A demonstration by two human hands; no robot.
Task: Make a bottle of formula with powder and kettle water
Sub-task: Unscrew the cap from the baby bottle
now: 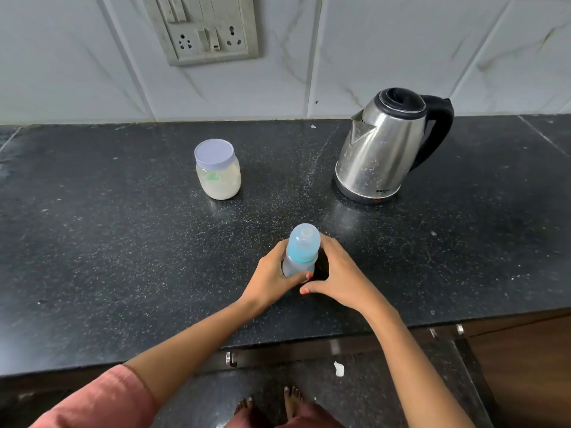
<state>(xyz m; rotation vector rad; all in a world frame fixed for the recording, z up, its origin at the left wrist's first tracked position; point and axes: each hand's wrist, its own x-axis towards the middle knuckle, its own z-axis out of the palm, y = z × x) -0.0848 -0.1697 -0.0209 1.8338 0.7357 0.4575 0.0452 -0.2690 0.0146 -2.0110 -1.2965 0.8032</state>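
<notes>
A baby bottle (301,250) with a frosted cap over a blue collar stands upright on the black counter (123,242) near its front edge. My left hand (272,278) wraps around the bottle's lower body from the left. My right hand (338,273) curves beside the bottle on its right, fingers near the base; whether it touches the bottle is unclear. A clear jar of pale powder (218,169) with a lilac lid stands farther back on the left. A steel kettle (387,146) with a black handle and lid sits at the back right.
A switch and socket panel (202,26) is mounted on the tiled wall behind the counter. Drawer fronts with metal handles (231,359) run below the counter edge. My bare feet (272,409) and a scrap of white paper (339,369) are on the floor.
</notes>
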